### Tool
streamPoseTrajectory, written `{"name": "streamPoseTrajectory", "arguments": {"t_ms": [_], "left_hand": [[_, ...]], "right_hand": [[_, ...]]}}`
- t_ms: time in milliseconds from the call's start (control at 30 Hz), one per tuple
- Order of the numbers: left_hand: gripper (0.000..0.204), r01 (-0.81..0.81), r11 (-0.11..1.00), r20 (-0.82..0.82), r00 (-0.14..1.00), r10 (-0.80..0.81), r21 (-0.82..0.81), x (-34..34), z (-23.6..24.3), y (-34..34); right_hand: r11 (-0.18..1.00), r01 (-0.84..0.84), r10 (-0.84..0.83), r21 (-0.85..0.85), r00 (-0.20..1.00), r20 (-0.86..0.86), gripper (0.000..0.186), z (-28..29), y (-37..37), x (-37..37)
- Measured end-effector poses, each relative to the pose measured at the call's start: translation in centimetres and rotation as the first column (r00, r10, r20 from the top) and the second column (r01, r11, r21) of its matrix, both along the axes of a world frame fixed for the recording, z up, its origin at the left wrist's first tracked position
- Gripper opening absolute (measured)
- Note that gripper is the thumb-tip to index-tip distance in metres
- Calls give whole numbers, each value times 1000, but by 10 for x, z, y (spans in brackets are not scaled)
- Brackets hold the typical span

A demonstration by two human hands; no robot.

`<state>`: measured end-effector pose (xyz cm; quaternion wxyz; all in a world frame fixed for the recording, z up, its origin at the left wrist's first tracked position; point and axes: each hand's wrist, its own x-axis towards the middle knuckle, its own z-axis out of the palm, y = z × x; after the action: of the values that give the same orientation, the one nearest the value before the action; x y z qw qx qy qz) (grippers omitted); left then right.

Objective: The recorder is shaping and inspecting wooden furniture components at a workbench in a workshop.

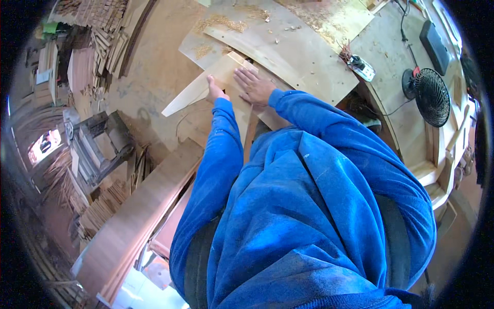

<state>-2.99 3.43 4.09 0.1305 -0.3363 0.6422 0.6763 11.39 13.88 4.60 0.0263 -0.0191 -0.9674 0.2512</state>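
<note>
The tapered pale board (191, 94), apparently already cut to shape, lies by the plywood sheet (309, 59), left hand (216, 91) at its edge, grip indeterminable, right hand (256, 86) flat, fingers extended; remaining work is unverifiable.

Woodworking shop; shavings (222, 22); stacked planks (98, 14)

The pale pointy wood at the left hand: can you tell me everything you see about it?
The pale wood looks flat and smooth. It is broad near the top and narrows to a tip at the lower left, lying slantwise. The left hand is against its near side; the right hand lies flat by its broad end. I can't tell what holds it up underneath.
</note>
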Motion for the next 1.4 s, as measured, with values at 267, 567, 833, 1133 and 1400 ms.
{"name": "streamPoseTrajectory", "arguments": {"t_ms": [267,567,833,1133,1400], "left_hand": [[55,148,979,-130,983,-129,144,-22,-57,-26],[57,30,988,-34,999,-25,153,-21,-28,-13],[54,-12,986,-20,1000,16,167,-37,-29,-12],[51,-29,986,-69,997,41,162,-53,-23,-9],[58,46,982,-14,999,-44,184,-44,-10,-13]], "right_hand": [[1000,-27,26,3,999,33,75,9,2,-9],[999,-36,37,-13,997,64,77,10,6,-17],[998,-58,59,-28,997,53,76,11,11,-34],[996,-83,84,-13,985,153,76,11,13,-59],[981,-123,109,153,990,95,80,8,13,-57]]}}
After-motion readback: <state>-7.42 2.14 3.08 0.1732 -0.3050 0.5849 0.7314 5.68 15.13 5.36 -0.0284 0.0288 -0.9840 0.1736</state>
